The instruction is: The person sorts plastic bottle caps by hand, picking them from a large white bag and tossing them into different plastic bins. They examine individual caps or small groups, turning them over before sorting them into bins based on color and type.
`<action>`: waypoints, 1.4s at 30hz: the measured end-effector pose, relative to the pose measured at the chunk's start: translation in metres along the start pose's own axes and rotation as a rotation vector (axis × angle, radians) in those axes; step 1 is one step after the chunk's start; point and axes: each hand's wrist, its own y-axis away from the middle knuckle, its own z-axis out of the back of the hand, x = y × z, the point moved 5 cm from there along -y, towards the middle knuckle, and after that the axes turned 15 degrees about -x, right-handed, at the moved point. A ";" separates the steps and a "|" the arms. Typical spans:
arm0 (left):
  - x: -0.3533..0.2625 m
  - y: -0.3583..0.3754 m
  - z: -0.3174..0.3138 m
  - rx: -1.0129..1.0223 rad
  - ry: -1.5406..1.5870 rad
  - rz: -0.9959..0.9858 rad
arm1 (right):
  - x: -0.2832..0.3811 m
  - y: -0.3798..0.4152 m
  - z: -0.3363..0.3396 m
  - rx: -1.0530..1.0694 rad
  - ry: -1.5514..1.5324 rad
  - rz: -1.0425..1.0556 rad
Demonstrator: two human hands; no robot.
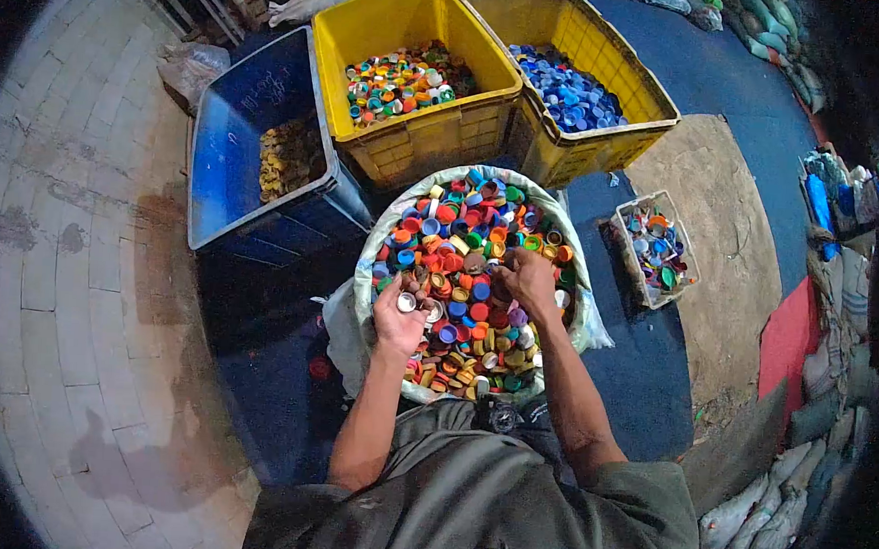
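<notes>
Recycling sorting spot, informal workshop or depot, floor level. Big white woven sack [375, 271] packed with mixed-colour plastic bottle caps [463, 306] sits in the middle. Behind it two yellow plastic crates: one [407, 139] with mixed bright caps, other [605, 149] with only blue caps. Dark blue plastic bin [232, 154] on the left holds yellowish-gold caps. Small clear plastic tub [682, 287] on the right with more assorted caps. Blue mat [643, 375] over a paved brick floor [71, 285], stained. Stuffed sacks [776, 501] piled along the right edge and in the far corner. No tables or shelving, work done on the ground.
</notes>
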 end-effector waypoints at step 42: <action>0.059 -0.024 -0.046 0.192 -0.185 0.192 | 0.040 0.037 -0.001 0.351 -1.071 -0.634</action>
